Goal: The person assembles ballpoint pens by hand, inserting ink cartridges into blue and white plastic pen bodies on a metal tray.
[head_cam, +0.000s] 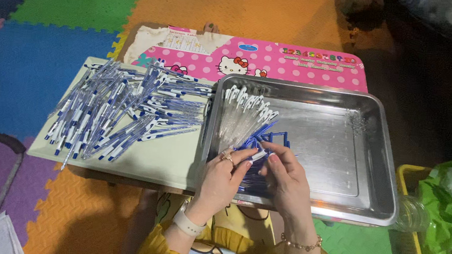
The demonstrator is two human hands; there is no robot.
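Both hands met over near-left of steel tray [366, 157]; left hand [223, 175] and right hand [286, 174] fingers pinched one small pen part [259, 155], axis left-right between fingertips.

A home floor used for piecework, bright interlocking foam play mats [32, 70] in many colours, a low pink polka-dot children's table [298, 67] with a cartoon cat, a heap of pens [122, 111] on a pale board [162, 162] at its left edge, a steel tray [345, 149]

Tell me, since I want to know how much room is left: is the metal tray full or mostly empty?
Mostly empty: the metal tray holds pen parts only at its left end; the rest is bare.
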